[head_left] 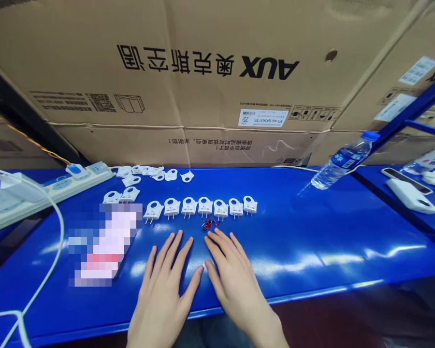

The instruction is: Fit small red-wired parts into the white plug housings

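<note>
My left hand [166,285] lies flat on the blue table, palm down, fingers spread and holding nothing. Beside it, my right hand [232,275] rests palm down too, its fingers stretched out. Just past the right fingertips is a small tangle of red and black wires [209,224]. Beyond both hands runs a row of several white two-pin plugs with ring-shaped handles, one of them a white plug [205,206] near the middle, pins pointing toward me. More white plug pieces [141,171] lie in a loose heap at the back left.
A blurred-out flat object [108,241] lies left of my hands. A white power strip [58,188] and a white cable [60,241] run along the left. A water bottle [342,162] stands back right, near a white charger-like block [409,195]. A large cardboard box [203,96] walls the back.
</note>
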The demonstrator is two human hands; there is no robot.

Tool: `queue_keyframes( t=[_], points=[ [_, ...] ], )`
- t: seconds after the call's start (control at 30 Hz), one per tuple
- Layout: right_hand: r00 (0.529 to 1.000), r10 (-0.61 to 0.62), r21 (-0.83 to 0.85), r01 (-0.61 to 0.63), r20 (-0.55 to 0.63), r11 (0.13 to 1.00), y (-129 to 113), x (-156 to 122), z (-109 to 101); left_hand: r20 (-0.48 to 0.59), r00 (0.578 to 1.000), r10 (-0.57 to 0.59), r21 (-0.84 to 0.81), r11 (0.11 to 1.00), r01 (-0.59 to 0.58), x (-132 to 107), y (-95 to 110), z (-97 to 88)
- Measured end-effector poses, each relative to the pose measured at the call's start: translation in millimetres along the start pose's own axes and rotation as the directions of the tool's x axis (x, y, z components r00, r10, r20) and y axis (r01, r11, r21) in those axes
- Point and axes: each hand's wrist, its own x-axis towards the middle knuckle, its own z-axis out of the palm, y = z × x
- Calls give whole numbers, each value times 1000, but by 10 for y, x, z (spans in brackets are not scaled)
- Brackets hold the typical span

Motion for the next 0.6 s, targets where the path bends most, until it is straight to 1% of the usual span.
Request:
queue_keyframes(
  t=[0.23, 0.37, 0.43, 0.5, 0.6],
  points=[
    [999, 41, -44, -40, 18, 998, -59, 87, 25, 22, 1000, -19, -29, 999, 19, 14, -1, -4],
    [999, 36, -42, -36, 2, 998, -43, 8, 24, 36, 999, -28, -34, 999, 29, 10, 4, -20],
    [998, 55, -59, -55, 5, 997, -26, -53, 12, 44, 999, -32, -34, 999, 33, 6, 4, -25],
    [995, 99, -77, -98, 9, 992, -18, -97, -1, 45, 999, -21, -17, 1000, 22, 5, 1, -20],
    [990, 144, -88, -143, 3, 986, -32, -105, -15, 33, 999, 28, 32, 999, -29, 8, -13, 7]
  ],
)
